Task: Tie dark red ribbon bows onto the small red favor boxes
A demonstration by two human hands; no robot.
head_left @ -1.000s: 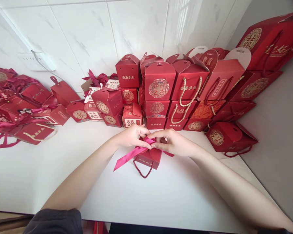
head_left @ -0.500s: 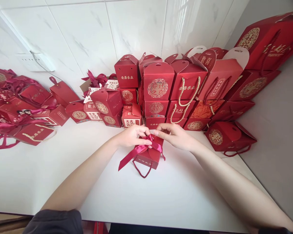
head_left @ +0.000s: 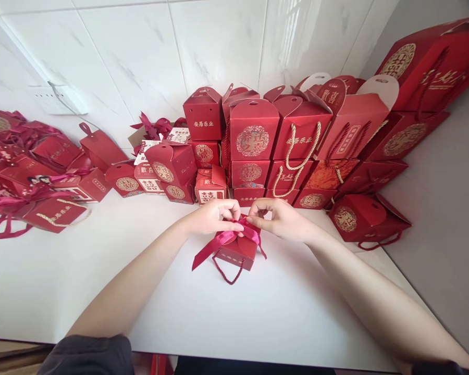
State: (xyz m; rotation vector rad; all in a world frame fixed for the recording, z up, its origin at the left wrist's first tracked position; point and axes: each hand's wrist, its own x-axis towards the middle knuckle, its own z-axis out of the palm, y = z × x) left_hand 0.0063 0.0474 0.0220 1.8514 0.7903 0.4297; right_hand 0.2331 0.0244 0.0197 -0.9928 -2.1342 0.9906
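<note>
A small red gift box (head_left: 240, 254) with gold lettering stands on the white table, a dark red rope handle (head_left: 230, 282) hanging from its near side. Across its top runs a shiny crimson ribbon (head_left: 209, 250), partly looped, with one long tail to the left and a shorter one to the right. My left hand (head_left: 214, 217) pinches the ribbon at the middle of the box top. Close beside it, my right hand (head_left: 279, 219) has thumb and forefinger closed on another part of the ribbon. The fingers partly hide the knot area.
Stacked red gift boxes (head_left: 254, 135) line the tiled wall behind my hands. More boxes (head_left: 346, 221) stand at the right wall. A heap of ribboned boxes (head_left: 50, 213) lies at the left. The white table (head_left: 148, 291) stretches toward me. A wall socket (head_left: 58, 100) has a cable.
My right hand's fingertips have curled in and now pinch the ribbon lower, by the knot. The long left ribbon tail has shifted slightly right and up. My left hand has barely moved.
</note>
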